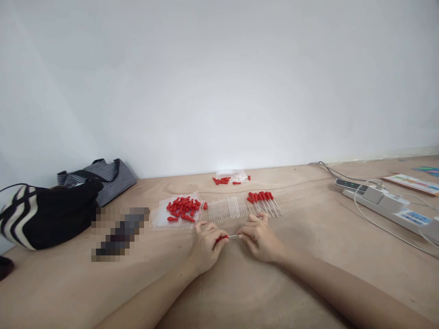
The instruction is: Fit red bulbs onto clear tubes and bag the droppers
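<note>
My left hand [207, 244] pinches a red rubber bulb [222, 238] between thumb and fingers. My right hand [259, 237] grips a thin clear glass tube [233, 236], whose left end meets the bulb; how deep it sits in the bulb is hidden by my fingers. Just beyond my hands lies a row of bare glass tubes [228, 209]. To its right, several droppers with red bulbs [262, 197] lie side by side. Left of the row, a heap of loose red bulbs [183, 208] rests on clear plastic bags [159, 217].
More red bulbs [222, 180] and a small clear bag [231, 173] lie near the wall. At left are a black bag [58, 219], a striped bag [115, 183] and a pixelated dark object [120, 235]. A white power strip [394, 208] with cables stands at right.
</note>
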Tool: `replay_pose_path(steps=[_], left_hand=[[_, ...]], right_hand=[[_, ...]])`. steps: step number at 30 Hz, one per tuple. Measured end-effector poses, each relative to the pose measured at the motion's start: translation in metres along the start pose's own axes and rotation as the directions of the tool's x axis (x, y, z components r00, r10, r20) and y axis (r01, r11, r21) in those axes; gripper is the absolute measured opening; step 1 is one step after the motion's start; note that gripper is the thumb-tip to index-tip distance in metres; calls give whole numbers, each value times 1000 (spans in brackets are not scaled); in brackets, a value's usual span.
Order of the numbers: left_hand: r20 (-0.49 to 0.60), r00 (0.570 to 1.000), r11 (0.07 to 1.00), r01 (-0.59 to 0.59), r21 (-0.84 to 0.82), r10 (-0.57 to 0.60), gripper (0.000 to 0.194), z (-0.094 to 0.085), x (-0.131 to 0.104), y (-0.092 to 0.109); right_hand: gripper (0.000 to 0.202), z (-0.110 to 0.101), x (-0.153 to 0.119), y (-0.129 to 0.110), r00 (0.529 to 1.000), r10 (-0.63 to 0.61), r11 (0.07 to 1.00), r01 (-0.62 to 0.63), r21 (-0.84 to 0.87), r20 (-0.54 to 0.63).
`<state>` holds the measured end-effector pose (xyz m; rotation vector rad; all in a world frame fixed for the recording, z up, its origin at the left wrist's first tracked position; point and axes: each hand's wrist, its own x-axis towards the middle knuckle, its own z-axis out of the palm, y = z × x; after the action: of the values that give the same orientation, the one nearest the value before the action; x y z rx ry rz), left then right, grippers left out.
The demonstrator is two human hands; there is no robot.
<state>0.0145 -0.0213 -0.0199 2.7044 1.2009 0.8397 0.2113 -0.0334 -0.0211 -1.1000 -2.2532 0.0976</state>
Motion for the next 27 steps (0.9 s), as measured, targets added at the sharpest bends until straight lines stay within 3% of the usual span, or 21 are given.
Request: replay_pose_path(steps=[8,20,27], left_hand=[[-46,996,996,-77,-43,75,13,-1,0,3],[-72,993,996,-92,-19,90,12,0,1,5],[-105,959,964,-258,61,263,10,-2,1,3]], right_hand=[[27,1,8,-2,958,186,971,-213,107,216],[38,0,11,-4,900,263,917,-345,200,349],[41,1,10,-2,871,262,888,-386,250,416]])
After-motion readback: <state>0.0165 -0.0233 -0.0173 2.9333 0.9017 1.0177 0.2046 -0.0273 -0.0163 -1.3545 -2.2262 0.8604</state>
